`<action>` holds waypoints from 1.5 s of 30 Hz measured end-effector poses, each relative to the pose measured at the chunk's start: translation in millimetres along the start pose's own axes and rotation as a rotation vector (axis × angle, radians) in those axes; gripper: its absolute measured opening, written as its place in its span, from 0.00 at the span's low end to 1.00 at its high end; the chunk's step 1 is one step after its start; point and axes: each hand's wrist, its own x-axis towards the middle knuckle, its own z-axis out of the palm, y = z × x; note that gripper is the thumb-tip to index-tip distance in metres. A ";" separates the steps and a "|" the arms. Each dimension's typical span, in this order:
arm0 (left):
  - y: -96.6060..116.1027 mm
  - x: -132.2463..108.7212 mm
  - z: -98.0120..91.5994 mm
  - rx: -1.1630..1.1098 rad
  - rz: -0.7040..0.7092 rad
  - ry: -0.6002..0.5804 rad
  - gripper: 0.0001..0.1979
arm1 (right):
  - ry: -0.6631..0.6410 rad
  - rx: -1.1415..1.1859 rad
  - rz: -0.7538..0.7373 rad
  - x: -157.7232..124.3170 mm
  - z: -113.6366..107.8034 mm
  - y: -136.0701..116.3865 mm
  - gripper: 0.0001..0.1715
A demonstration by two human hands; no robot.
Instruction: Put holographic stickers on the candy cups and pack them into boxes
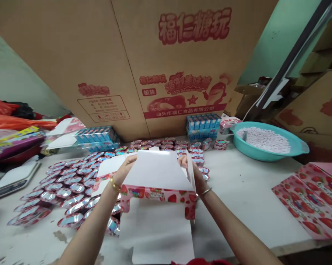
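A strawberry-printed carton (156,171), white inside and partly folded, stands over the table in front of me. My left hand (126,167) is closed on its far left side, the fingertips hidden behind the white panel. On the far right side my right hand (188,165) grips the carton between fingers and thumb, near a raised side flap. A broad white panel (160,232) of the carton hangs down toward me. Many foil-topped cups (77,187) lie to the left of it and behind it.
A large brown box (127,70) rises behind the cups. At the right are a teal basin (268,156) of white pellets and flat strawberry-printed cartons (312,200). Blue packs (203,125) stand at the back, and a white scale (15,178) sits far left.
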 end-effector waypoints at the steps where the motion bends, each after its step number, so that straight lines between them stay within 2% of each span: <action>1: -1.5 -3.9 0.0 0.051 0.010 -0.098 0.17 | -0.048 -0.058 0.014 -3.0 -5.0 2.3 0.28; 3: -4.2 -16.2 1.3 0.228 0.128 -0.333 0.19 | -0.137 -0.165 0.020 -11.7 -16.9 4.9 0.29; 5: -7.3 -33.6 4.8 0.450 0.303 -0.466 0.18 | -0.214 -0.257 0.007 -23.1 -28.2 3.0 0.29; 6: -9.3 -43.5 7.4 0.557 0.372 -0.475 0.17 | -0.251 -0.302 0.009 -29.2 -32.4 0.4 0.29; 7: -11.7 -53.4 10.5 0.644 0.408 -0.448 0.22 | -0.281 -0.353 0.019 -35.4 -35.1 -3.0 0.27; 10: -19.6 -78.5 21.8 0.843 0.420 -0.366 0.44 | -0.331 -0.581 0.080 -52.7 -33.2 -13.6 0.25; 11: -21.9 -84.0 25.8 0.894 0.420 -0.349 0.47 | -0.330 -0.676 0.101 -57.7 -29.8 -16.1 0.28; 15: -26.1 -91.5 38.6 1.069 0.442 -0.304 0.53 | -0.313 -1.010 0.145 -71.3 -11.6 -19.2 0.51; 17: -25.8 -90.1 41.2 1.131 0.461 -0.287 0.54 | -0.303 -1.101 0.127 -73.6 -4.4 -18.2 0.57; 20: -25.4 -87.5 39.0 1.134 0.475 -0.280 0.53 | -0.273 -1.135 0.078 -73.6 -1.8 -17.5 0.57; 22: -26.3 -86.4 35.4 1.058 0.462 -0.267 0.52 | -0.284 -1.081 0.052 -74.9 -6.5 -19.8 0.57; 24: -28.2 -86.0 32.9 0.938 0.428 -0.236 0.52 | -0.350 -0.990 0.035 -80.2 -14.4 -24.9 0.59; 28: -32.0 -87.4 34.2 0.761 0.358 -0.154 0.55 | -0.503 -0.838 0.039 -102.7 -24.4 -36.6 0.69; 29: -32.2 -88.2 34.1 0.738 0.345 -0.145 0.55 | -0.493 -0.811 0.049 -108.8 -23.6 -38.1 0.67; 31: -31.3 -91.1 30.3 0.656 0.320 -0.183 0.53 | -0.408 -0.748 0.075 -118.5 -18.3 -38.2 0.57; 33: -29.5 -96.0 22.6 0.493 0.305 -0.286 0.50 | -0.282 -0.664 0.117 -123.5 -10.1 -34.2 0.45; 34: -28.8 -99.4 18.8 0.410 0.298 -0.335 0.50 | -0.228 -0.618 0.142 -124.2 -5.7 -30.9 0.42; 36: -28.4 -107.6 14.6 0.337 0.267 -0.352 0.50 | -0.140 -0.541 0.179 -123.2 2.2 -22.9 0.44; 40: -32.9 -124.1 27.2 0.544 0.209 -0.156 0.53 | -0.021 -0.533 0.190 -117.2 11.7 -9.1 0.53; 45: -38.5 -130.6 47.9 0.713 0.299 -0.077 0.53 | -0.053 -0.667 0.210 -111.3 12.9 -10.8 0.57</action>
